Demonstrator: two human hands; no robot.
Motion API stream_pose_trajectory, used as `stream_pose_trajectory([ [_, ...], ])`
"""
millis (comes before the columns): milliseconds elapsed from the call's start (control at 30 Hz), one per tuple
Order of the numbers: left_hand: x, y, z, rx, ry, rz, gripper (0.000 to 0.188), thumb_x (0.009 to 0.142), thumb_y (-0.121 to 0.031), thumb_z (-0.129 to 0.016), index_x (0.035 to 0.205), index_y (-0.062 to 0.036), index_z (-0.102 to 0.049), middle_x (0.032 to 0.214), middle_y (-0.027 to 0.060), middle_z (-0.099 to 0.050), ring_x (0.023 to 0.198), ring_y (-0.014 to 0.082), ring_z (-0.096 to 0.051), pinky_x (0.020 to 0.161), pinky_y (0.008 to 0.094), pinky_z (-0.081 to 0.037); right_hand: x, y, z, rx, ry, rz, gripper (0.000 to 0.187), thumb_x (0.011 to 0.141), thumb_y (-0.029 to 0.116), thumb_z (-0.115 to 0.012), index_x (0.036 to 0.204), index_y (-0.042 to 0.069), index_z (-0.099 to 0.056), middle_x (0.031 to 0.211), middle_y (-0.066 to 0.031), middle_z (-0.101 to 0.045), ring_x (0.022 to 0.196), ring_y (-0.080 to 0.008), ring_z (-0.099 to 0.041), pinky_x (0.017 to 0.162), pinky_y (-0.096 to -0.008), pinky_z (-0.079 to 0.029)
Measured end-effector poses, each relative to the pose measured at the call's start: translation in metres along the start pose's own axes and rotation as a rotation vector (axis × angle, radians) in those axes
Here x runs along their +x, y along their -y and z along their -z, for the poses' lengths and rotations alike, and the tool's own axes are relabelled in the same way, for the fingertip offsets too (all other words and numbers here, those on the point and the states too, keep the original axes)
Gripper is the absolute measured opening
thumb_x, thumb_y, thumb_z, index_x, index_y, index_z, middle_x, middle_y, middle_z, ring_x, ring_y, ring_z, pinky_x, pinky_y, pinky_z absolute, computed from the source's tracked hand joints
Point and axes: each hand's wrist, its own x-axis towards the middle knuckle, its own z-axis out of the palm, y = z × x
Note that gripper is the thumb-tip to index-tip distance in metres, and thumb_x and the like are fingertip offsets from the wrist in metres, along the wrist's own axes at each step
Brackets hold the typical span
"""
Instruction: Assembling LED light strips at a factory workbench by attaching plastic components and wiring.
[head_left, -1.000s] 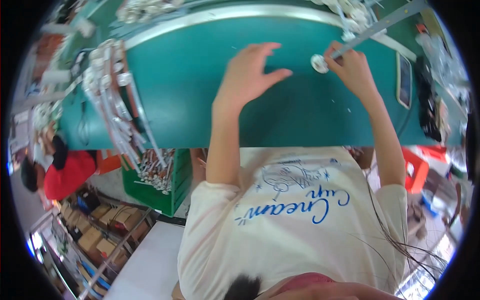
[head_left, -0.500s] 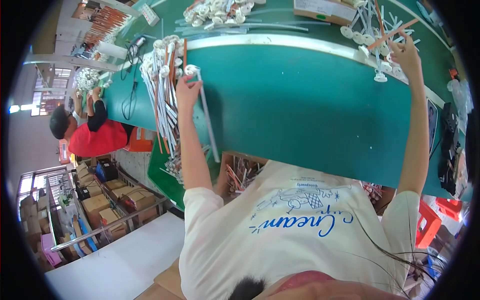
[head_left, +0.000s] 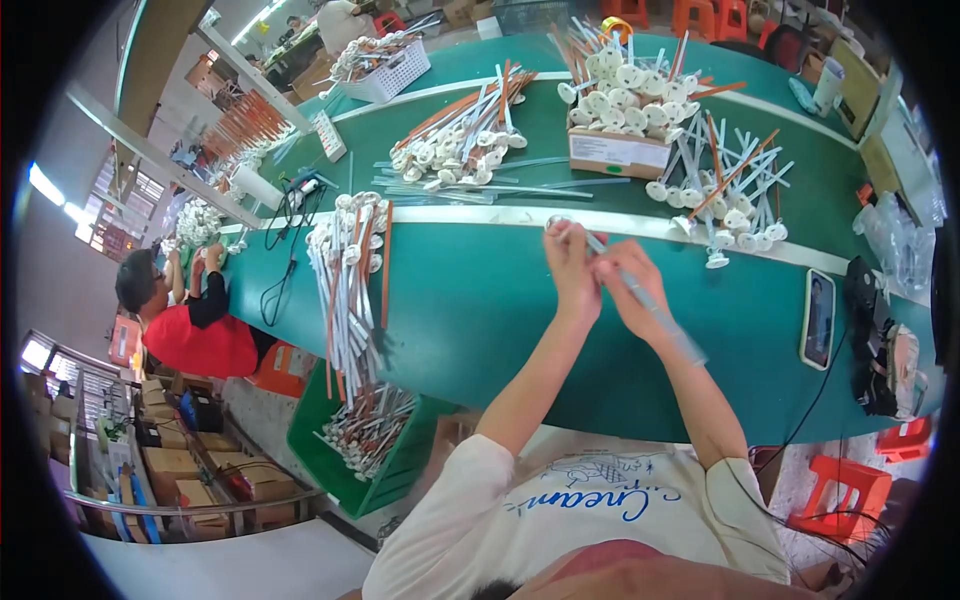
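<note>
Above the middle of the green tabletop (head_left: 480, 330), both my hands are close together. My left hand (head_left: 572, 268) pinches the head end of a pale tube with a white round head, mostly covered by the fingers. Closed around the same pale tube (head_left: 682, 338) just below is my right hand (head_left: 628, 285); the tube's blurred free end slants toward my right forearm. To the left lies a bundle of white and orange tubes with white round heads (head_left: 350, 260). A loose pile of similar pieces (head_left: 735, 215) sits at the right, past the white strip.
A cardboard box (head_left: 617, 152) overflows with round-headed pieces at the back. Beside it are another pile (head_left: 455, 150) and clear tubes (head_left: 540, 188). A phone (head_left: 818, 318) lies at right; a green crate (head_left: 350, 490) stands below left. A person in red (head_left: 200, 335) works at far left.
My left hand moved right from the left bundle, bringing the pale tube. My right hand left the right-hand pile and met it at the middle. The view has shifted, showing more of the table's far side.
</note>
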Motion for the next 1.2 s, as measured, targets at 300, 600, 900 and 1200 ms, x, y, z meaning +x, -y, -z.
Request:
stream_pose_trajectory([
  [300, -0.019, 0.031, 0.02, 1.511, 0.929, -0.587, 0.017, 0.083, -0.012, -0.055, 0.096, -0.0018, -0.058, 0.086, 0.0177, -0.059, 0.082, 0.0336, -0.058, 0.071, 0.0404, -0.048, -0.023, -0.007, 0.111, 0.101, -0.076, -0.535, 0.023, 0.096, 0.019, -0.042, 0.095, 0.0, -0.056, 0.068, -0.0019, -0.05, 0.06, -0.0085, -0.046, 0.056, -0.022, -0.039],
  [600, -0.033, 0.051, 0.01, 1.345, 0.893, -0.624, 0.023, 0.076, -0.02, -0.067, 0.093, -0.0053, -0.061, 0.082, 0.0095, -0.054, 0.076, 0.0259, -0.058, 0.065, 0.0351, -0.049, -0.057, -0.016, 0.1, -0.116, -0.108, -0.745, 0.02, 0.091, 0.012, -0.054, 0.1, -0.005, -0.058, 0.089, -0.0095, -0.064, 0.078, -0.0149, -0.064, 0.068, -0.0246, -0.052],
  [900, -0.036, 0.056, 0.019, 1.315, 0.928, -0.517, 0.037, 0.071, -0.027, -0.074, 0.098, -0.0072, -0.06, 0.086, 0.0076, -0.054, 0.078, 0.0259, -0.057, 0.067, 0.0339, -0.048, -0.056, -0.012, 0.103, -0.114, -0.113, -0.792, 0.015, 0.085, 0.006, -0.061, 0.093, -0.006, -0.058, 0.083, -0.0108, -0.064, 0.079, -0.0167, -0.066, 0.072, -0.0255, -0.054],
  [1200, -0.033, 0.051, 0.023, 1.326, 1.011, -0.412, 0.039, 0.068, -0.022, -0.076, 0.097, -0.0043, -0.057, 0.088, 0.0082, -0.054, 0.081, 0.0257, -0.057, 0.073, 0.0346, -0.046, -0.055, -0.002, 0.099, -0.2, -0.041, -0.821, 0.014, 0.084, 0.008, -0.063, 0.091, -0.003, -0.059, 0.081, -0.0086, -0.065, 0.077, -0.0142, -0.066, 0.07, -0.0243, -0.054],
])
